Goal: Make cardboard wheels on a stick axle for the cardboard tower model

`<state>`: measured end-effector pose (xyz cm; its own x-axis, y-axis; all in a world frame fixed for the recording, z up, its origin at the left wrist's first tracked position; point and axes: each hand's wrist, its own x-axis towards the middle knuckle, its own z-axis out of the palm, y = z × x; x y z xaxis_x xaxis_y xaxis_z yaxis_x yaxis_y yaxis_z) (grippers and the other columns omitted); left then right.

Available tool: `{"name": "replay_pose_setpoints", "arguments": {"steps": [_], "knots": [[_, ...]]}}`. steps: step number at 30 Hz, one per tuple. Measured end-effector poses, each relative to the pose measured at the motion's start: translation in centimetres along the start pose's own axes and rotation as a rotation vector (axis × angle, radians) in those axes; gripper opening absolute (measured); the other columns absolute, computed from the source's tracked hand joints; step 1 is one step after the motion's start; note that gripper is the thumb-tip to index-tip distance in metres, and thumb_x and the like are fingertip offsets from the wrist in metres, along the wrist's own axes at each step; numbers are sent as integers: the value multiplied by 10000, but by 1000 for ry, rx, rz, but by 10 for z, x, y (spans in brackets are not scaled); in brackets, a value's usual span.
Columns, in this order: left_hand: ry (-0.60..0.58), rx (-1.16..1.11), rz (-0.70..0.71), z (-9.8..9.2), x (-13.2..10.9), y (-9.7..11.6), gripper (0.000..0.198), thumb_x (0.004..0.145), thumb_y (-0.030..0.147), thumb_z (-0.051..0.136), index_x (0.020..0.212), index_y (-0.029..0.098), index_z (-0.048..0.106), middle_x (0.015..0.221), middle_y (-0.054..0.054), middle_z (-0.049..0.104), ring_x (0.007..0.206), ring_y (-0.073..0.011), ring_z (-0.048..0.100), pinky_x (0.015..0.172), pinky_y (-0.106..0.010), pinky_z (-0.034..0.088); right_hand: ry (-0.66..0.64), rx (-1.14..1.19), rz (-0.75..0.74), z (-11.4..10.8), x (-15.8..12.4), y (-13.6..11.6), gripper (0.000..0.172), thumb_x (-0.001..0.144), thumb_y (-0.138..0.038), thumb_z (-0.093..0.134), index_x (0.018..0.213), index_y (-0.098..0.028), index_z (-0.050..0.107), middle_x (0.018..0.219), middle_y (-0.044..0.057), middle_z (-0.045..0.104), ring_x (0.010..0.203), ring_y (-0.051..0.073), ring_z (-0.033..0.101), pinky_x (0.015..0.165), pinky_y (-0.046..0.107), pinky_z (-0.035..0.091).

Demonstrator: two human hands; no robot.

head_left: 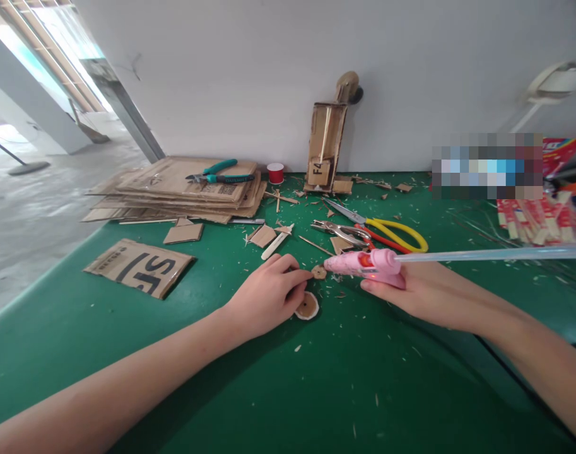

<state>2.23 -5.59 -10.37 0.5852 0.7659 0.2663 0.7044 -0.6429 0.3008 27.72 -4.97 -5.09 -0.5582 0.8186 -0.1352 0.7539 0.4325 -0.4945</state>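
A pink glue gun (363,263) is in my right hand (401,290), with a long clear glue stick running out of its back to the right. The gun's nozzle touches or almost touches a small cardboard piece (318,272) on the green table. My left hand (271,290) has its fingers closed, and a fingertip holds the edge of that small piece. Just below those fingers lies a round cardboard disc (307,306) with a pale rim and a dark centre hole, partly covered by the left hand.
Stacked cardboard (174,189) carries green-handled cutters (219,173) at the back left. Behind the gun are yellow-handled scissors (396,230) and metal pliers (342,232). A cardboard structure (325,148) stands against the wall; a lettered cardboard piece (139,268) lies left.
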Motion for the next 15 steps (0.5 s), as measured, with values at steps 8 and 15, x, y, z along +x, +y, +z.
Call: {"name": "replay_pose_setpoints", "arguments": {"steps": [8, 15], "knots": [[9, 0, 0, 1, 1, 0, 285, 906, 190, 413, 1042, 189, 663, 951, -66, 570, 861, -180, 538, 789, -354, 496, -25, 21, 20, -3, -1, -5, 503, 899, -433, 437, 1397, -438, 362, 1350, -75, 534, 1194, 263, 530, 981, 410, 446], [-6, 7, 2, 0, 1, 0, 291, 902, 187, 411, 1058, 188, 657, 955, -68, 569, 870, -185, 540, 789, -355, 497, 23, -5, -5, -3, -6, 2, 487, 897, -438, 462, 1377, -457, 381, 1317, -80, 563, 1144, 249, 572, 969, 406, 456]]}}
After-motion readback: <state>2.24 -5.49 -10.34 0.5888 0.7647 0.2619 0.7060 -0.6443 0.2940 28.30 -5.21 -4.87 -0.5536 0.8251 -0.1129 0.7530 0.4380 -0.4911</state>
